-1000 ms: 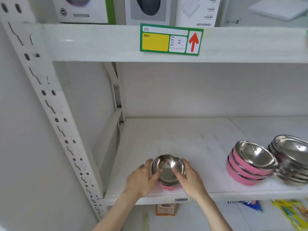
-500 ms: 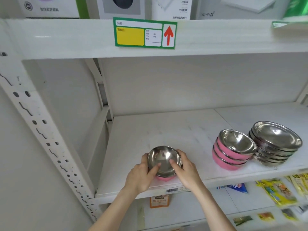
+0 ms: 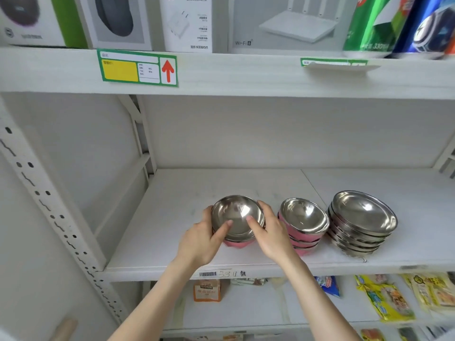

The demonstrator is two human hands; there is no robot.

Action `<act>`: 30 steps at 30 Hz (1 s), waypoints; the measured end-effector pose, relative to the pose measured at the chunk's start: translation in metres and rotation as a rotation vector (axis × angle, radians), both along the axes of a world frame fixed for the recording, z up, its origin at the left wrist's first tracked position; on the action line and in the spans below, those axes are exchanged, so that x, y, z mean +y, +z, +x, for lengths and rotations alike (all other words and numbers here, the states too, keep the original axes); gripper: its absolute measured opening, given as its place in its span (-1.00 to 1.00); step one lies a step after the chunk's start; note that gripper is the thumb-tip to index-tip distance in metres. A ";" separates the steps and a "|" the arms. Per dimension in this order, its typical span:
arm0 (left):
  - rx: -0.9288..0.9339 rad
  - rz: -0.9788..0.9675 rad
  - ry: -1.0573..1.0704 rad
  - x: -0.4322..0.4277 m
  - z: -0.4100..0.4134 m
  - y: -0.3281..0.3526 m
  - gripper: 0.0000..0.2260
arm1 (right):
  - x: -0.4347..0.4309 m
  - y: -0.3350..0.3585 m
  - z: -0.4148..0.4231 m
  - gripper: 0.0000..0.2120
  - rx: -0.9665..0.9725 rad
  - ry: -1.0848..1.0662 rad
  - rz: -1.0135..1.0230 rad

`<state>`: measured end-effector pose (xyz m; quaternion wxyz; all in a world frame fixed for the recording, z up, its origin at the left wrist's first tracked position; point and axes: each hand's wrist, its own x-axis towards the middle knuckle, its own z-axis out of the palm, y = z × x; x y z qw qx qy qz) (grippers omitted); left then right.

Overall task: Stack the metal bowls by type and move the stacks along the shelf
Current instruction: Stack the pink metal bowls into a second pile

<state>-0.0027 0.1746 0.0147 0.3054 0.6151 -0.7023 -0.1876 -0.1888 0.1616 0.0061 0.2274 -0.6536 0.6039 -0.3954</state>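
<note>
Left hand [image 3: 200, 238] and right hand [image 3: 272, 232] clasping a pink-sided metal bowl [image 3: 237, 221] from both sides, thumbs over its rim, near the white shelf [image 3: 172, 217] front, pink bowl stack [image 3: 304, 226] just beside, steel dish stack [image 3: 362, 221] farther right

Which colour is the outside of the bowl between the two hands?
Pink outside, shiny steel inside: the held bowl, head view.

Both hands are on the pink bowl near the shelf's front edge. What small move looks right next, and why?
Probably carry it right and nest it on the pink stack. The left hand and right hand grip the pink bowl from both sides; it matches that stack, not the plain steel stack beyond. Whether it is lifted off the shelf is unclear.
</note>
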 end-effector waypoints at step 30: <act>-0.021 0.041 0.013 -0.036 -0.185 0.018 -0.39 | -0.037 0.019 -0.180 -0.40 0.190 -0.016 -0.044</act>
